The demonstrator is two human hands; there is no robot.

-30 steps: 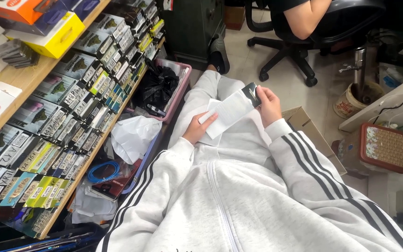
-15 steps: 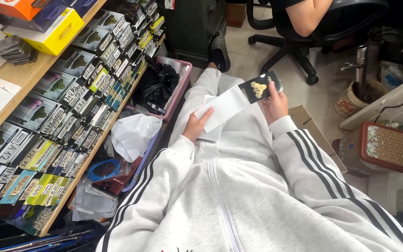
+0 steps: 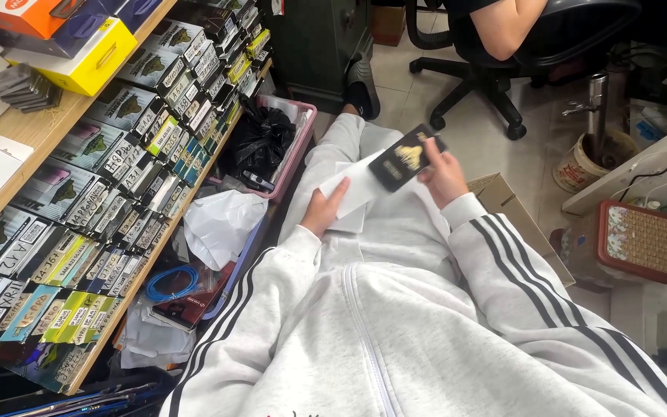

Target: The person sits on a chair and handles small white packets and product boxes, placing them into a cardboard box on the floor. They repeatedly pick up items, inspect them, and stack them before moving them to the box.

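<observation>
**Dark packet and white sheet held over the lap in a crowded stockroom**

A tight, cluttered room here: a tiled floor (image 3: 468, 147), goods everywhere. Far left, a wooden shelf (image 3: 40, 131) slopes away, stacked with rows of small packaged boxes (image 3: 117, 177), with a yellow box (image 3: 90, 54) up top. Below it, a coil of blue cable (image 3: 171, 282) lies in the clutter, and a crumpled white plastic bag (image 3: 221, 224) sits just beside a pink basket (image 3: 303, 127) holding a black bag (image 3: 260, 139).

Now the middle. The person sits in a pale grey tracksuit with dark stripes, legs stretched out. The left hand (image 3: 322, 210) pinches the lower edge of a white sheet (image 3: 353, 189), which rests against the thigh. The right hand (image 3: 443, 171) grips a flat dark packet with a gold design (image 3: 404, 158), fingers curled around its right edge, tilted up, its lower corner overlapping the white sheet.

To the right, an open cardboard box (image 3: 507, 205) sits by the person's arm. Further on, someone's bare arm (image 3: 507, 23) leans out of a black office chair (image 3: 496, 73). Far right, a red-framed square block (image 3: 638, 239) rests near a white ledge.
</observation>
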